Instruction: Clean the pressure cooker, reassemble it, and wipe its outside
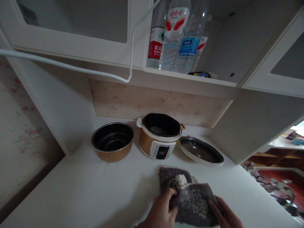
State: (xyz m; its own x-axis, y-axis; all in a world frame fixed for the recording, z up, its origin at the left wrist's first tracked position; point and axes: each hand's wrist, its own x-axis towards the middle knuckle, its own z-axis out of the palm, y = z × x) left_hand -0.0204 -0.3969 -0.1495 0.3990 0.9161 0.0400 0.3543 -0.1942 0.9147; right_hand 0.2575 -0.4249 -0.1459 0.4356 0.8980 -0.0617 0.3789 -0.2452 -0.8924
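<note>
A dark grey, patterned cloth [196, 199] with pale edges is bunched between my two hands, low over the white counter. My left hand [163, 207] pinches its left side with thumb and fingers. At its right edge, my right hand [223, 212] grips the fabric; part of that hand is cut off by the frame. Beyond the cloth stands a gold and white electric cooker [146, 142], its top uncovered and its dark inside showing. To its left sits a gold pot [114, 155] with a black interior. A round lid [200, 150] lies inner side up to the cooker's right.
Several plastic bottles [174, 38] stand on the open shelf above the white counter [95, 193]. A white cable [78, 68] hangs across the cupboard front. Side panels [258, 126] bound the counter left and right. Metal items [277, 190] lie beyond its right edge.
</note>
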